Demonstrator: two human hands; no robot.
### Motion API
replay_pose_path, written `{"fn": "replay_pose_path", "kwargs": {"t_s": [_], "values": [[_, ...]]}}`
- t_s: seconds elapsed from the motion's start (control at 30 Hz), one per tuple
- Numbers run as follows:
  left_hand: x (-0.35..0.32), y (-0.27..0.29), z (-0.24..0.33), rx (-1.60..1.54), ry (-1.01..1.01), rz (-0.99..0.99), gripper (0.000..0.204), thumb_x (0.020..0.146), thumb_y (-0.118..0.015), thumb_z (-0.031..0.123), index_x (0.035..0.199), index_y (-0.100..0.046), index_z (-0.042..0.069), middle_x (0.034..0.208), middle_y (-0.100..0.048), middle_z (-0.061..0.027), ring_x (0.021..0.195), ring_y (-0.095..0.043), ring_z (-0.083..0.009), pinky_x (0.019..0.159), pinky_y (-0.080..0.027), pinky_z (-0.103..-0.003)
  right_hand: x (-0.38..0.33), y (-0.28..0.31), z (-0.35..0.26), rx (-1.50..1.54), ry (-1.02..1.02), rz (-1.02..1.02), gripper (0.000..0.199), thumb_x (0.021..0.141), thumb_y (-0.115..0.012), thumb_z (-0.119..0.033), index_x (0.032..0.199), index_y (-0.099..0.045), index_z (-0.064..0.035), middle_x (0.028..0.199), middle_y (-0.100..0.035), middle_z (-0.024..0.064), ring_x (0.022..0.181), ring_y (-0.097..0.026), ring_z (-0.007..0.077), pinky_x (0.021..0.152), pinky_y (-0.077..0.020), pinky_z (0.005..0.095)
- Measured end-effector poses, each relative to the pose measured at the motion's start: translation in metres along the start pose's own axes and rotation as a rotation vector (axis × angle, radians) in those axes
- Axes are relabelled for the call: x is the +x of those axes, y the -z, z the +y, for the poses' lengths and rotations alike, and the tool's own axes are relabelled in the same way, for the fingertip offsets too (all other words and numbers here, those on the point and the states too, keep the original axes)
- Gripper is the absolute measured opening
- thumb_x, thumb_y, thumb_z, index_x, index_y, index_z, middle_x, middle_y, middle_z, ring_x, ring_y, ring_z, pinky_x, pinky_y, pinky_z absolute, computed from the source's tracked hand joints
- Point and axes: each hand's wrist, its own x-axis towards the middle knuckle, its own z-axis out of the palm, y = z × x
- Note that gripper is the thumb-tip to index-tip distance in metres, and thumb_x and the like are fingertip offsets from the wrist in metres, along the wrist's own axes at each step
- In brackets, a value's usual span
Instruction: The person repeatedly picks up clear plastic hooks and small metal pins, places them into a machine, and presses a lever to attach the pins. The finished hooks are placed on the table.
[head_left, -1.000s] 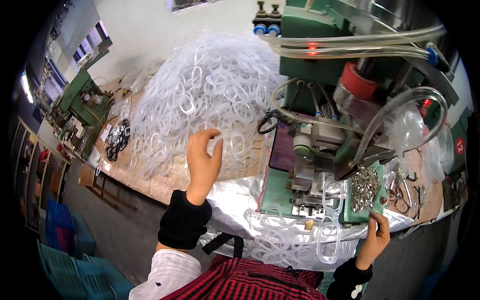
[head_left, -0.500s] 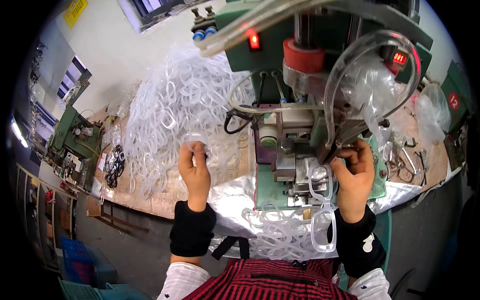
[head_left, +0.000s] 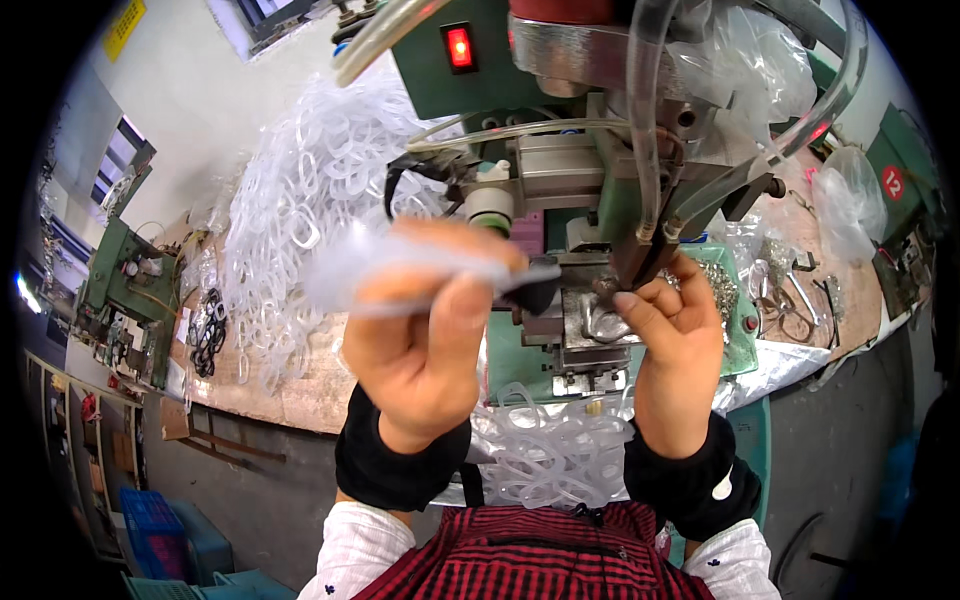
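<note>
Head view: the left hand (head_left: 425, 345) is raised near the camera, its thumb and fingers pressed together on a translucent white plastic strip (head_left: 420, 265), which stretches from left to right and looks blurred. The strip's right end reaches the front of the green press machine (head_left: 600, 170), just beside the metal die plate (head_left: 590, 325) at the machine's base. The right hand (head_left: 675, 345) sits to the right, fingertips pinched together at the die plate, close to the strip's end; whether they hold a small part I cannot tell, since the fingers hide it. Both wrists wear black cuffs over white sleeves, above a red checked apron. Far left of the hands a big heap of clear plastic loops (head_left: 310, 210) covers the wooden bench (head_left: 300, 395). More clear loops (head_left: 545, 455) lie near the body, between the forearms. A green tray of small metal fittings (head_left: 725, 290) stands right of the right hand. A red lamp (head_left: 459, 47) glows on the machine's far top.
</note>
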Motion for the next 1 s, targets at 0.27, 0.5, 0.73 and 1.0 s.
{"fn": "replay_pose_path", "kwargs": {"t_s": [0.27,0.5,0.73,1.0], "values": [[0.007,0.009,0.029,0.0,0.058,0.048,0.029,0.102,-0.05,0.025,0.099,-0.058,-0.002,0.087,-0.059,-0.017,0.073,-0.056,-0.0197,0.063,-0.047,-0.027,0.014,0.028,0.011,-0.261,0.135,-0.161,0.05,0.079,-0.073,-0.003,0.125,-0.054,0.0029,0.112,-0.067,0.0101,0.107,-0.06,0.0195,0.096,-0.0439,0.0312],[0.03,0.02,0.021,0.152,0.209,-0.159,0.016,0.096,-0.062,0.012,0.102,-0.061,-0.003,0.095,-0.068,-0.0129,0.083,-0.064,-0.0163,0.076,-0.051,-0.027,0.035,0.132,0.026,-1.746,0.553,0.074,0.019,0.075,-0.074,-0.009,0.091,-0.068,-0.0018,0.118,-0.062,0.02,0.12,-0.053,0.0388,0.1,-0.0421,0.0444],[-0.047,0.027,0.012,-0.132,0.297,-0.063,0.012,0.095,-0.061,0.009,0.104,-0.062,0.001,0.095,-0.067,-0.0133,0.083,-0.064,-0.0174,0.072,-0.054,-0.029,0.033,0.163,0.041,-1.255,0.447,0.205,0.014,0.082,-0.069,-0.003,0.095,-0.064,-0.0014,0.098,-0.066,0.0098,0.092,-0.062,0.0242,0.085,-0.0473,0.0335],[-0.132,-0.004,0.047,-0.53,0.876,-0.657,0.015,0.094,-0.064,0.017,0.097,-0.065,0.002,0.083,-0.064,-0.0078,0.07,-0.06,-0.018,0.065,-0.047,-0.034,0.05,0.167,0.048,-0.432,0.256,0.251,0.013,0.093,-0.061,-0.005,0.104,-0.065,0.0,0.092,-0.064,0.0021,0.086,-0.059,0.0098,0.08,-0.046,0.0227]]}}
